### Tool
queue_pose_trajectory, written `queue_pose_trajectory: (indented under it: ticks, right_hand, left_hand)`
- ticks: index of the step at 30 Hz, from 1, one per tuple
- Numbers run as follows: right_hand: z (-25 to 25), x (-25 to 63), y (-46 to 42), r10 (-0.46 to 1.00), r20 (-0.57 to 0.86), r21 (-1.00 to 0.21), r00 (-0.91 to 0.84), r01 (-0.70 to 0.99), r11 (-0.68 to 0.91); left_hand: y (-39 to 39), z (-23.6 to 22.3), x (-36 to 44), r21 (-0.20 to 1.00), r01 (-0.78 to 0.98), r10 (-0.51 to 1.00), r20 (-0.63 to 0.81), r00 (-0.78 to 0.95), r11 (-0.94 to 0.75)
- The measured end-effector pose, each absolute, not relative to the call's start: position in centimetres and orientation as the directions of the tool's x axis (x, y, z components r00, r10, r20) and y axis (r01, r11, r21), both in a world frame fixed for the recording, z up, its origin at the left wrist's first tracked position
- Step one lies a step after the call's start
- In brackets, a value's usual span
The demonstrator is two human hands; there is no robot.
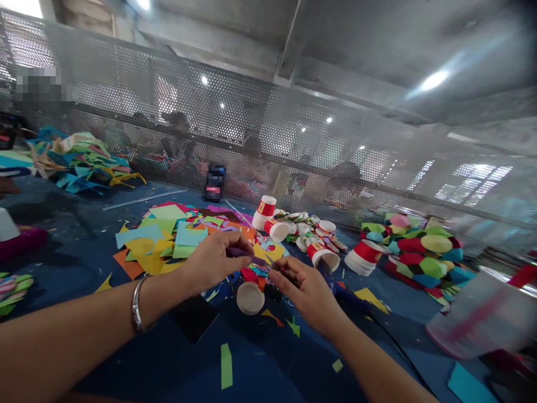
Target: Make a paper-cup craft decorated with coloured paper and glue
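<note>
Near the middle of the view, my left hand (pixel 216 257) pinches a piece of purple paper (pixel 259 261) between thumb and fingers. A silver bangle (pixel 136 305) circles that wrist. Just to the right, my right hand (pixel 306 288) is closed around scissors, whose thin blades (pixel 269 259) meet the paper's edge; the handles are mostly hidden by the fingers. Below the hands a round white disc (pixel 250 298), perhaps a cup's end, rests among small coloured scraps. Beyond my left hand spreads a heap of coloured paper pieces (pixel 153 238).
Red-and-white paper cups (pixel 364 257) lie near a pile of round pieces (pixel 300 224). At right are multicoloured paper shapes (pixel 432 252), a translucent bucket (pixel 474 319) and a black cable (pixel 398 344). Paper strips (pixel 79 157) pile up at far left. A perforated metal screen (pixel 260 123) closes the back.
</note>
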State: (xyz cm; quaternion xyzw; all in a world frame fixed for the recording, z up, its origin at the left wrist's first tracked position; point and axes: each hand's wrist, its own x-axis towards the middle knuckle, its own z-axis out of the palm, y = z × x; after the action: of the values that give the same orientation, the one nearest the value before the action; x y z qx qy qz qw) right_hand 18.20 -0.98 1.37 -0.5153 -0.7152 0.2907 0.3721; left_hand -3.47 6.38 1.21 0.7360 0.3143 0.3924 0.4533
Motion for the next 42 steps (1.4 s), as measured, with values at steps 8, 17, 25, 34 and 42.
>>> queue_pose_trajectory:
  ticks: [8,17,25,34,42]
  right_hand:
    - [1.5,18.0,-1.0,0.942,0.24,-0.645,-0.235,0.687,0.336]
    - [1.1,18.2,-1.0,0.92,0.241,-0.6,-0.309,0.697,0.392]
    - [1.1,18.1,-0.9,0.906,0.256,-0.591,-0.338,0.687,0.423]
    - [1.5,18.0,-1.3,0.905,0.254,-0.605,-0.34,0.674,0.423]
    - [1.6,17.8,-1.5,0.907,0.285,-0.615,-0.309,0.668,0.42]
  left_hand:
    - [5.6,1.8,-3.5,0.847,0.168,0.757,0.339,0.558,-0.504]
    - [5.6,2.0,-3.8,0.818,0.152,0.711,0.371,0.597,-0.555]
    - [5.6,2.1,-3.8,0.813,0.148,0.699,0.373,0.61,-0.563]
    - [6.1,1.9,-3.7,0.852,0.114,0.718,0.349,0.603,-0.511]
    - [5.8,2.4,-3.8,0.895,0.038,0.731,0.338,0.592,-0.445]
